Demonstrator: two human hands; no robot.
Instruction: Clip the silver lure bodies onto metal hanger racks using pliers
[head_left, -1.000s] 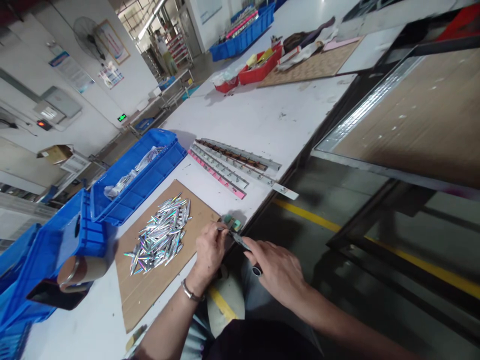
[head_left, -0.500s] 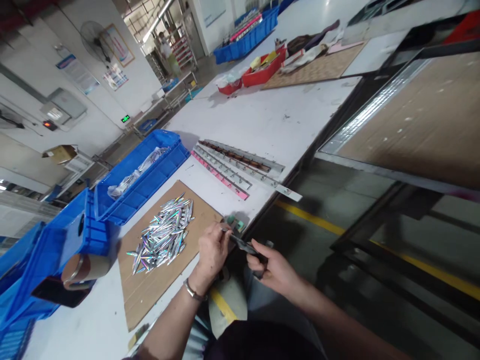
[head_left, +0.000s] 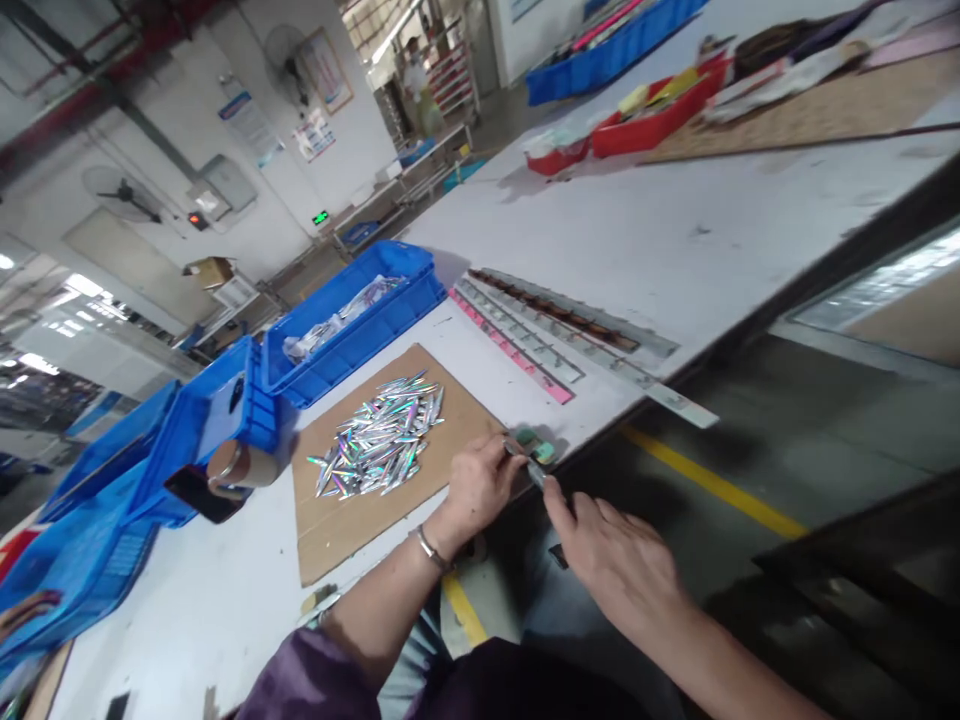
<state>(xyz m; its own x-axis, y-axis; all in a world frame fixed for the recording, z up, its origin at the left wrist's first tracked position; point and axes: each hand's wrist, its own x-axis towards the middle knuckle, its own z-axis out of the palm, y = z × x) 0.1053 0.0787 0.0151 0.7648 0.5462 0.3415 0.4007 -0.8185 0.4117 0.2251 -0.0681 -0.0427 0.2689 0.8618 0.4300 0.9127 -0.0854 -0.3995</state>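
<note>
My left hand (head_left: pixel 480 483) is closed at the table's front edge, pinching one end of a thin shiny strip (head_left: pixel 531 468). My right hand (head_left: pixel 611 555) sits just below the edge, fingers curled, its fingertips on the strip's other end. A small green block (head_left: pixel 538 446) lies on the table right beside the strip. A pile of several holographic silver strips (head_left: pixel 379 436) rests on a cardboard sheet (head_left: pixel 360 520) to the left of my left hand.
Long metal and pink rails (head_left: pixel 551 335) lie across the white table (head_left: pixel 600 230). Blue bins (head_left: pixel 352 320) stand at the left, one holding bagged parts. A tape roll (head_left: pixel 244 465) sits by them. Red trays (head_left: pixel 652 115) are farther back. A person stands far off.
The view has swung to the right and down. My right hand has come back up to the strip and flattened over it; my left hand keeps its pinch.
</note>
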